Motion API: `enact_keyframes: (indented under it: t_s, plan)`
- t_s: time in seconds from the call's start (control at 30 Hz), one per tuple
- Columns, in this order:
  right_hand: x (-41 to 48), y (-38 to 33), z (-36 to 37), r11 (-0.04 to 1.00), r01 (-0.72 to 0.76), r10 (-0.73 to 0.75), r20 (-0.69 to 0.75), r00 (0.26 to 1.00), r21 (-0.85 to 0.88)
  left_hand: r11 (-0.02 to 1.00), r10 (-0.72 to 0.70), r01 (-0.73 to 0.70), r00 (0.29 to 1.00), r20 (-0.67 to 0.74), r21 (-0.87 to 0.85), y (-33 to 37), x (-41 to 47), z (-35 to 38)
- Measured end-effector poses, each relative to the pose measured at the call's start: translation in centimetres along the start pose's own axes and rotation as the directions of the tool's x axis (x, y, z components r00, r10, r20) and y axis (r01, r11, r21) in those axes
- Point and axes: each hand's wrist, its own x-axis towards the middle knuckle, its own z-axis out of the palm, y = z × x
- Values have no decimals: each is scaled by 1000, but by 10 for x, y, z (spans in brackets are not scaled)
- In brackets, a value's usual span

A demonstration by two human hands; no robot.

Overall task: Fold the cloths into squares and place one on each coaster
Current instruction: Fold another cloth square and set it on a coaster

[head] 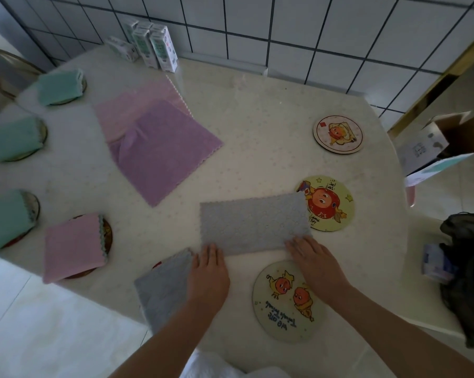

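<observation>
With left hand [209,271] and right hand [313,259] laid flat, fingers straight, on near edge of grey textured rectangular cloth [253,223] on pale speckled counter [257,126]; apparently overlapping round yellow cartoon coaster [331,205].

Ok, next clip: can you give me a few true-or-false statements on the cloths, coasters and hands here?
1. The left hand and the right hand both rest flat on the near edge of the grey cloth. True.
2. Every coaster is covered. False: the far coaster, the middle coaster and the near coaster on the right lie bare.
3. The purple cloth is folded into a small square. False: it lies spread open over a spread pink cloth.
4. A folded pink cloth sits on a dark coaster at the left. True.
</observation>
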Motion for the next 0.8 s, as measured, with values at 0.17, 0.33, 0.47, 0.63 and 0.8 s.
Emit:
enact_keyframes:
  t_s: [0.17, 0.33, 0.47, 0.63, 0.8]
  plan:
    - [10, 0, -9, 1000, -10, 10, 11, 1000, -26, 1000, -11, 10, 998, 68, 4, 3, -1, 0]
    - [24, 2, -10, 994, -18, 24, 58, 998, -104, 1000, 1, -2, 1000, 28, 10, -3, 4, 6]
    - [27, 4, -12, 997, -18, 23, 69, 997, -75, 998, 9, -9, 1000, 6, 69, -12, 14, -3]
    - [23, -5, -19, 1000, 16, -15, -86, 996, 4, 993, -93, 93, 996, 2, 73, -18, 30, -16]
    - [-1, -26, -28, 978, 141, -102, -244, 964, 151, 997, 71, -72, 991, -113, -5, 17, 18, -20]
